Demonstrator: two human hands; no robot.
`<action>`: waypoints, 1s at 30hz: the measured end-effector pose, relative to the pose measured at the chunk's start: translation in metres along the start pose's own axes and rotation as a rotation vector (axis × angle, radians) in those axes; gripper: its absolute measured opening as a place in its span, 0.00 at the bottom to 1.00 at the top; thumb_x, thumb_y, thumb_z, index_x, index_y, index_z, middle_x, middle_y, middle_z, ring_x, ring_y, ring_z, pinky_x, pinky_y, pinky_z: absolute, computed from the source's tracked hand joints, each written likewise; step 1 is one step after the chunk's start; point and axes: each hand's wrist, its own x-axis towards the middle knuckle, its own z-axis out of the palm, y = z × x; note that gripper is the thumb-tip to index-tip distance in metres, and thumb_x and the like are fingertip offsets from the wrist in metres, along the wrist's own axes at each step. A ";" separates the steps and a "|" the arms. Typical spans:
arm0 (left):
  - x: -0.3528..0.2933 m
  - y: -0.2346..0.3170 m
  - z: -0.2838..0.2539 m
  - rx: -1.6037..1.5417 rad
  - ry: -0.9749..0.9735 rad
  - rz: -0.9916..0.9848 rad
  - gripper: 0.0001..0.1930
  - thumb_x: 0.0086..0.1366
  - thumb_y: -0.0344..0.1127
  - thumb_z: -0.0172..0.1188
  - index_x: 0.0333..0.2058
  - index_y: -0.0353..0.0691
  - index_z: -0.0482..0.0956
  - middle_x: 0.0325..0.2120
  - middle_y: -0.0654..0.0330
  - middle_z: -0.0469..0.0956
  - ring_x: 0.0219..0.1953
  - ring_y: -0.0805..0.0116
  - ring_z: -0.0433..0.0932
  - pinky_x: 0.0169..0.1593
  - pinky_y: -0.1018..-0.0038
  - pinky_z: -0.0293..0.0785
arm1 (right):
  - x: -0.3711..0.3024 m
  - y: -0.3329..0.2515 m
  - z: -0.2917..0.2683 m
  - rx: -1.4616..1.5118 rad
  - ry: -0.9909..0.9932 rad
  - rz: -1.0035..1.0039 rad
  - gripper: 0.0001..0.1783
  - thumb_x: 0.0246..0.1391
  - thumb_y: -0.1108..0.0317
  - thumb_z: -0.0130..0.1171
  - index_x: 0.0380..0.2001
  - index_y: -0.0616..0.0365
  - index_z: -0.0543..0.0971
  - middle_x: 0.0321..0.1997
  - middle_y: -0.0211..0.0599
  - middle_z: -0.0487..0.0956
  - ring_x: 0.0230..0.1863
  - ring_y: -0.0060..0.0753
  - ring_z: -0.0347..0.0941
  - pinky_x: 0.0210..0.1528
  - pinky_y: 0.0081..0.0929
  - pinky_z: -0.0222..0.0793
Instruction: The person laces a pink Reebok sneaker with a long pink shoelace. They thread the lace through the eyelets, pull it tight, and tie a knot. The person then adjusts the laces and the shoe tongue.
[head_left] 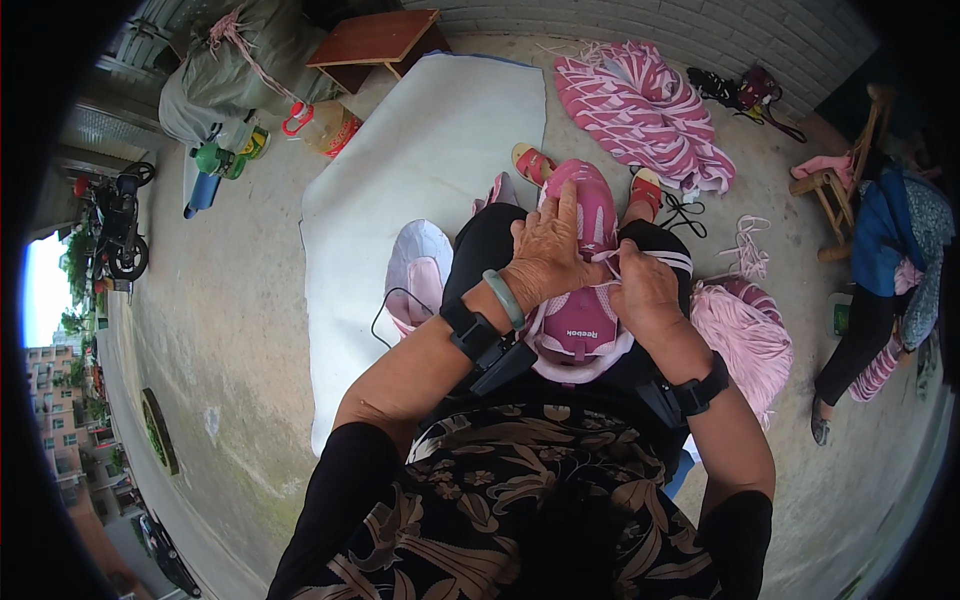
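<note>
A pink shoe upper [578, 315] with white trim lies lengthwise over my lap, between my knees. My left hand [545, 250] rests on its left side, index finger stretched toward the far end and thumb reaching across the lacing area. The hand is open, fingers spread against the upper. On the opposite side my right hand [645, 290] is closed, thumb and fingers pinching a pale pink shoelace [606, 256] over the eyelets. Where the lace passes under the fingers is hidden. Another pale pink and white shoe upper [425, 270] stands left of my leg.
A white sheet [400, 190] covers the ground ahead and left. Pink striped bundles [640, 110] lie beyond my feet, with a heap of pink laces [740, 335] on the right. A person [890, 260] bends at far right beside a wooden chair [845, 180]. Bottles [325, 125] stand far left.
</note>
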 end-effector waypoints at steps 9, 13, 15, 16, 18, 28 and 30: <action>-0.013 0.002 0.004 -0.003 0.185 0.104 0.55 0.38 0.43 0.66 0.61 0.34 0.42 0.54 0.42 0.58 0.51 0.47 0.64 0.51 0.60 0.57 | -0.016 -0.010 -0.004 0.034 0.221 -0.122 0.25 0.34 0.78 0.52 0.42 0.70 0.68 0.27 0.51 0.76 0.30 0.51 0.74 0.34 0.39 0.70; -0.013 -0.002 0.007 0.035 0.205 0.171 0.52 0.39 0.40 0.64 0.61 0.32 0.42 0.53 0.42 0.59 0.51 0.47 0.64 0.51 0.59 0.58 | -0.022 -0.011 -0.003 0.052 0.286 -0.106 0.23 0.33 0.78 0.52 0.40 0.70 0.68 0.26 0.50 0.76 0.28 0.48 0.74 0.32 0.37 0.71; -0.013 -0.002 0.006 0.044 0.186 0.166 0.52 0.40 0.39 0.64 0.60 0.32 0.42 0.53 0.41 0.59 0.51 0.46 0.64 0.51 0.59 0.58 | -0.024 -0.011 -0.001 0.052 0.299 -0.114 0.22 0.34 0.78 0.52 0.39 0.68 0.69 0.26 0.50 0.76 0.28 0.48 0.74 0.32 0.37 0.70; -0.013 -0.001 0.005 0.050 0.174 0.166 0.52 0.40 0.39 0.64 0.60 0.32 0.42 0.53 0.41 0.59 0.51 0.46 0.64 0.51 0.59 0.58 | -0.023 -0.010 0.000 0.046 0.300 -0.133 0.21 0.34 0.78 0.52 0.39 0.67 0.70 0.27 0.49 0.76 0.28 0.48 0.74 0.32 0.37 0.70; -0.013 -0.004 0.006 0.054 0.190 0.196 0.51 0.40 0.38 0.63 0.60 0.31 0.42 0.53 0.41 0.59 0.51 0.46 0.64 0.51 0.59 0.58 | -0.022 -0.009 -0.001 0.046 0.299 -0.174 0.20 0.34 0.78 0.52 0.37 0.65 0.72 0.27 0.49 0.76 0.29 0.49 0.74 0.32 0.37 0.70; -0.019 0.002 -0.007 0.340 0.399 0.494 0.36 0.44 0.38 0.62 0.53 0.35 0.60 0.45 0.47 0.65 0.43 0.53 0.67 0.46 0.61 0.60 | -0.001 0.016 0.009 0.452 0.099 -0.111 0.15 0.35 0.79 0.51 0.32 0.61 0.78 0.31 0.47 0.78 0.33 0.46 0.75 0.37 0.32 0.70; -0.019 0.005 -0.005 0.460 0.297 0.673 0.22 0.46 0.37 0.58 0.42 0.38 0.67 0.38 0.53 0.68 0.40 0.57 0.68 0.43 0.63 0.62 | 0.005 0.023 0.008 0.648 -0.009 -0.064 0.14 0.38 0.78 0.54 0.32 0.62 0.79 0.32 0.48 0.79 0.35 0.42 0.77 0.38 0.26 0.69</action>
